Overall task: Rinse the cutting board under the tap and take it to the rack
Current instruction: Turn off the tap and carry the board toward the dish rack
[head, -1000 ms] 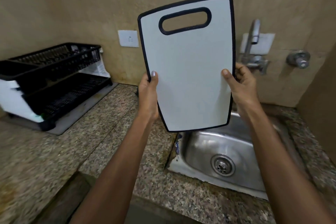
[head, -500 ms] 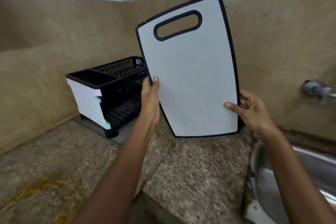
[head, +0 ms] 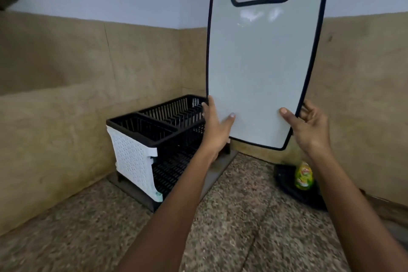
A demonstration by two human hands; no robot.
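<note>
Both the left hand [head: 217, 126] and right hand [head: 309, 127] grip the upright cutting board [head: 262, 68] above the bench [head: 231, 216]; it hides part of the rack [head: 154, 139], beside what looks like a green bottle [head: 304, 175].

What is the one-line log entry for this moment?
white black-rimmed plastic cutting board: upright, airborne | left hand, right hand: gripping lower edges | black-and-white dish rack: below-left

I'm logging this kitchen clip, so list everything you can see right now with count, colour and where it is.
cutting board: one, white with dark rim, held upright above the counter
dish rack: one, black with white side, in the corner on a grey tray
bottle: one, green-yellow, on a black mat by the right wall
counter: one, speckled brown granite
left hand: grips the board's lower left edge
right hand: grips the board's lower right edge
</note>
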